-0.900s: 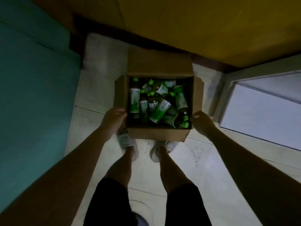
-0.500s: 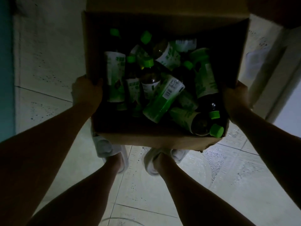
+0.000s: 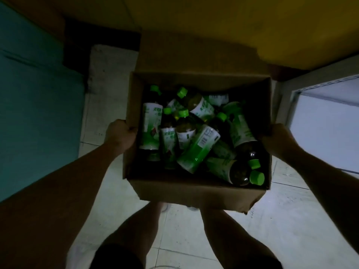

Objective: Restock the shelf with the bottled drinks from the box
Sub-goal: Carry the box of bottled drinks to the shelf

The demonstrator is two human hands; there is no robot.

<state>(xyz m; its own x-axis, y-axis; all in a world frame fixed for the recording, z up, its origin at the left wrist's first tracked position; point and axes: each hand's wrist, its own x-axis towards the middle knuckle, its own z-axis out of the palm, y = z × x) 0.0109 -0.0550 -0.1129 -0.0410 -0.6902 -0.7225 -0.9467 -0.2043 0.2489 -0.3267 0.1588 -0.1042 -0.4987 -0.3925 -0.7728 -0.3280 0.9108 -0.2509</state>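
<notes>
The box (image 3: 196, 191) is held by its side walls, left hand (image 3: 119, 134) gripping at nine o'clock, right hand (image 3: 275, 140) at three; the bottles (image 3: 198, 144) lie jumbled between both grips.

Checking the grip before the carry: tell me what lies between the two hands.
In the head view, the cardboard box with its jumble of green-capped bottles lies between the left hand and right hand, which grip its opposite side walls.
</notes>
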